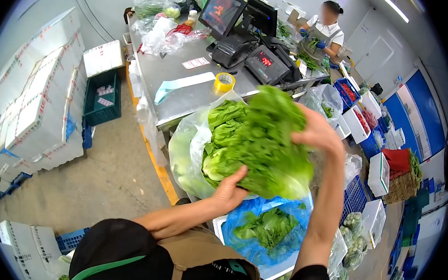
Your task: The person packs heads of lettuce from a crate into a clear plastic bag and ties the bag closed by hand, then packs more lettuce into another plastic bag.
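The big bunch of bright green leafy lettuce [275, 143] is up in the air, between the clear plastic bag [185, 148] on the left and the blue plastic bag [236, 228] on the near side. It looks blurry. The right hand [319, 130] is clamped on its right side, with the thumb on the leaves and the other fingers partly hidden. The left hand [229, 191] touches its near left side with the thumb up, but its other fingers are hidden, so how tightly it holds cannot be told. The clear bag is open and has more green heads [225, 122] in it. The blue bag is open too, in a white box [272, 271], with loose green leaves [270, 227] inside. Past the clear bag is a shiny gray metal table [186, 94]. A round roll of yellow tape [224, 82] sits near its edge, with a pale blue-and-white strip [183, 85] to the left. Farther back are a black scale with red numbers [265, 63] and a black screen [222, 12]. On the far right side of the table, a person with blue gloves [327, 36] holds thin green stems. White boxes [36, 108] are piled on the left, next to a dark green crate [103, 99] on the floor. More boxes and crates of food [358, 120] stand on the right.
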Motion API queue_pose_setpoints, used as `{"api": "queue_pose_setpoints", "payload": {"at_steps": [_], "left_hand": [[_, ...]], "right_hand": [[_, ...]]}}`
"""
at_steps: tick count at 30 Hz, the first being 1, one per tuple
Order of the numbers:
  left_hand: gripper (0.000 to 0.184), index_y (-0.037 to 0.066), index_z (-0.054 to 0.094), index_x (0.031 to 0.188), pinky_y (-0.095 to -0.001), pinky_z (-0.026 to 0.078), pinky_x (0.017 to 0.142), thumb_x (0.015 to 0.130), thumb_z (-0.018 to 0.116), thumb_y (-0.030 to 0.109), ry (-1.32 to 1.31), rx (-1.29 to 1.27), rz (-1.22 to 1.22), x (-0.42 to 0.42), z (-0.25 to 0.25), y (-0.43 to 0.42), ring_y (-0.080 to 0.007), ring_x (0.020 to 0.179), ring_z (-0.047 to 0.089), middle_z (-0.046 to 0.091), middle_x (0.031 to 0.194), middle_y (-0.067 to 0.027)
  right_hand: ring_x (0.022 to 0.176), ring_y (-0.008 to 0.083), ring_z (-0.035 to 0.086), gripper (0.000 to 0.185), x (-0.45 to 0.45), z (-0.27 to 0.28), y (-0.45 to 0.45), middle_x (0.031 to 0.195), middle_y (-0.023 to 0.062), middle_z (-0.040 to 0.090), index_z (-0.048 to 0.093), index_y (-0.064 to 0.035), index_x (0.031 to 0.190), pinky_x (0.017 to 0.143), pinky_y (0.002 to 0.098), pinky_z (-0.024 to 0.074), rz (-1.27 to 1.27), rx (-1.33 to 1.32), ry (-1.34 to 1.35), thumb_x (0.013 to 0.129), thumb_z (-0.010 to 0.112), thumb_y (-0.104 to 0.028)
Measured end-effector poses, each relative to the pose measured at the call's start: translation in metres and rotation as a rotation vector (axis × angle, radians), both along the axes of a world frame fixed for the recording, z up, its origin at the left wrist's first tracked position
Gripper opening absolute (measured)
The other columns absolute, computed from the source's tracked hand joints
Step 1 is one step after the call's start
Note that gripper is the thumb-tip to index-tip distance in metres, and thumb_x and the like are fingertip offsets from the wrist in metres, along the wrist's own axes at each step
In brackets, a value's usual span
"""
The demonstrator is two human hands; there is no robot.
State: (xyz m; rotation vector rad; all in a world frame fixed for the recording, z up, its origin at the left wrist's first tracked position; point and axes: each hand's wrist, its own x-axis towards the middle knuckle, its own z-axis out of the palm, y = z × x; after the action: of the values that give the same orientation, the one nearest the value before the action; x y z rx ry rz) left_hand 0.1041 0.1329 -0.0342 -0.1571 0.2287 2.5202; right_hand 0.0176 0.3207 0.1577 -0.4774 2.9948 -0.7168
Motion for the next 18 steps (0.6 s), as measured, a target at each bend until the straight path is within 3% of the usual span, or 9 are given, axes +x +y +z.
{"api": "queue_pose_setpoints", "payload": {"at_steps": [4, 6, 8, 10, 13, 14, 16, 18], "left_hand": [[0.056, 0.010, 0.038, 0.132, -0.0509, 0.026, 0.107, 0.086, 0.061, 0.031, -0.173, 0.002, 0.044, -0.014, -0.023, -0.028, -0.0278, 0.125, 0.039, 0.044, 0.134, -0.0089], [0.057, 0.011, 0.036, 0.133, -0.0530, 0.026, 0.107, 0.086, 0.060, 0.032, -0.244, -0.001, 0.044, -0.015, -0.034, -0.038, -0.0288, 0.126, 0.037, 0.040, 0.137, -0.0091], [0.057, 0.012, 0.034, 0.135, -0.0544, 0.024, 0.107, 0.087, 0.059, 0.033, -0.280, -0.035, 0.053, -0.018, -0.041, -0.040, -0.0294, 0.129, 0.033, 0.036, 0.140, -0.0091], [0.058, 0.013, 0.034, 0.135, -0.0543, 0.024, 0.107, 0.087, 0.059, 0.033, -0.268, -0.059, 0.058, -0.023, -0.042, -0.036, -0.0296, 0.129, 0.032, 0.035, 0.140, -0.0090], [0.060, 0.010, 0.032, 0.136, -0.0539, 0.022, 0.108, 0.088, 0.059, 0.034, -0.268, -0.095, 0.024, -0.033, -0.035, -0.024, -0.0298, 0.130, 0.031, 0.035, 0.140, -0.0099], [0.060, 0.010, 0.032, 0.136, -0.0537, 0.022, 0.108, 0.088, 0.058, 0.035, -0.270, -0.115, 0.008, -0.040, -0.029, -0.019, -0.0298, 0.129, 0.032, 0.035, 0.140, -0.0101], [0.062, 0.006, 0.030, 0.136, -0.0536, 0.023, 0.108, 0.089, 0.057, 0.036, -0.262, -0.154, 0.010, -0.047, -0.031, -0.007, -0.0288, 0.129, 0.032, 0.034, 0.141, -0.0116], [0.062, 0.004, 0.030, 0.136, -0.0535, 0.024, 0.107, 0.089, 0.056, 0.037, -0.310, -0.280, 0.019, -0.057, -0.057, 0.009, -0.0287, 0.128, 0.034, 0.035, 0.140, -0.0122]], "right_hand": [[0.096, 0.0233, 0.059, 0.066, -0.109, -0.070, -0.055, 0.109, 0.0150, 0.062, 0.051, -0.0034, 0.122, 0.086, 0.0321, 0.0457, 0.272, 0.083, -0.442, 0.059, 0.067, -0.016], [0.097, 0.0243, 0.059, 0.068, -0.144, -0.108, -0.077, 0.110, 0.0161, 0.062, 0.051, -0.0032, 0.122, 0.087, 0.0315, 0.0454, 0.251, 0.216, -0.601, 0.058, 0.068, -0.020], [0.097, 0.0265, 0.059, 0.074, -0.172, -0.163, -0.076, 0.110, 0.0169, 0.062, 0.051, -0.0019, 0.121, 0.086, 0.0317, 0.0456, 0.219, 0.276, -0.466, 0.054, 0.069, -0.026], [0.116, 0.0266, 0.049, 0.088, -0.187, -0.160, -0.077, 0.133, 0.0178, 0.045, 0.047, -0.0012, 0.128, 0.094, 0.0328, 0.0420, 0.245, 0.351, -0.628, 0.052, 0.070, -0.038], [0.092, 0.0212, 0.062, 0.066, -0.205, -0.138, -0.071, 0.105, 0.0129, 0.064, 0.054, -0.0049, 0.120, 0.080, 0.0319, 0.0500, 0.265, 0.167, -0.837, 0.058, 0.069, -0.022], [0.079, 0.0178, 0.063, 0.057, -0.199, -0.120, -0.073, 0.092, 0.0093, 0.067, 0.057, -0.0056, 0.116, 0.072, 0.0310, 0.0516, 0.239, 0.123, -0.767, 0.060, 0.067, -0.015], [0.090, 0.0185, 0.060, 0.062, -0.205, -0.132, -0.064, 0.100, 0.0106, 0.065, 0.053, -0.0022, 0.119, 0.081, 0.0295, 0.0481, 0.149, 0.002, -0.873, 0.059, 0.066, -0.012], [0.105, 0.0242, 0.056, 0.073, -0.210, -0.175, -0.051, 0.112, 0.0169, 0.059, 0.046, -0.0022, 0.127, 0.092, 0.0313, 0.0435, 0.325, 0.036, -0.680, 0.059, 0.066, -0.015]]}}
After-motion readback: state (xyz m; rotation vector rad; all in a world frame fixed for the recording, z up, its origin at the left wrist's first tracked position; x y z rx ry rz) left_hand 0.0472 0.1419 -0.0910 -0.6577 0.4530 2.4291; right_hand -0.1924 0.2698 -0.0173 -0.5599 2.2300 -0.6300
